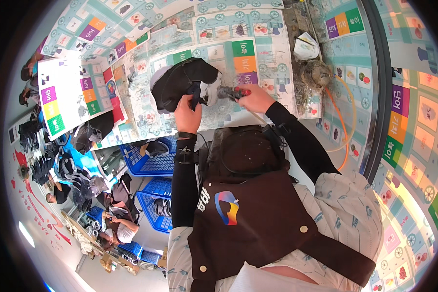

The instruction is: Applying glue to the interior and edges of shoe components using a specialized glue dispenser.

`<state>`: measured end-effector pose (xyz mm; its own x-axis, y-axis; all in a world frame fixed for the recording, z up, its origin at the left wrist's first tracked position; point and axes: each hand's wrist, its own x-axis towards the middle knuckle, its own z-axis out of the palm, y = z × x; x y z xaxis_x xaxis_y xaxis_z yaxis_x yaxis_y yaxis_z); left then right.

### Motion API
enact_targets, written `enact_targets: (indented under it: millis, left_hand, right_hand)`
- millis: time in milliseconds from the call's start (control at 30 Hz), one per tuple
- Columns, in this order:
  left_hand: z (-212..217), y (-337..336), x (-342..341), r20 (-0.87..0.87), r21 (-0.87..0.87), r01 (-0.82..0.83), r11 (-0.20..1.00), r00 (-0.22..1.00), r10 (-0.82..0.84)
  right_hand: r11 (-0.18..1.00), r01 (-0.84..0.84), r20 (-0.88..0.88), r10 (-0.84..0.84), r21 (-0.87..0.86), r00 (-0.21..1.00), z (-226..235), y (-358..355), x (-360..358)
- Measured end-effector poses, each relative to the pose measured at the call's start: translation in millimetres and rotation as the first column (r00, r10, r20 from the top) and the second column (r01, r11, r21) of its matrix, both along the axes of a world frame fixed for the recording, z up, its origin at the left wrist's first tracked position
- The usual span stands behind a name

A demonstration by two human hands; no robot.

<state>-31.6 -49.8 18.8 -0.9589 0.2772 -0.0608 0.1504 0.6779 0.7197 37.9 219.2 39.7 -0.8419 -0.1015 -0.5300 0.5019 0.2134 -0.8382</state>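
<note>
A black cap with a pale underside lies on the paper-covered table in front of me. My left hand is closed at its near edge, pinching a dark strap of the cap. To the right of it, my right hand grips a small red-and-black hand tool. The tool's grey, blurred head points left at the cap's open side, close to it; whether they touch I cannot tell.
A white cup-like container and a dirty round pot stand at the right, with an orange hose running near. Blue baskets sit below the table's left edge. Further left are heaped caps and a seated co-worker.
</note>
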Motion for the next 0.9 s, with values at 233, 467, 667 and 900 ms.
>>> enact_targets:
  millis: [233, 467, 667, 900]
  left_hand:
    - [6, 8, 4, 0.011, -0.019, -0.006, 1.000, 1.000, 0.006]
    - [8, 8, 2, -0.090, -0.080, -0.043, 0.996, 0.995, 0.035]
    - [30, -22, -8, -0.154, -0.094, -0.203, 0.975, 0.970, 0.187]
    - [63, -96, 22, 0.196, 0.270, -0.371, 0.889, 0.925, 0.326]
  right_hand:
    - [0.999, 0.012, -0.058, -0.010, 0.045, 0.998, 4, 0, 10]
    - [0.988, -0.013, 0.075, 0.025, -0.153, 0.997, -4, -2, 10]
    - [0.761, 0.090, -0.217, 0.068, 0.643, 0.974, -44, 7, 5]
    - [0.546, 0.140, -0.290, 0.200, 0.826, 0.936, -62, 2, 10]
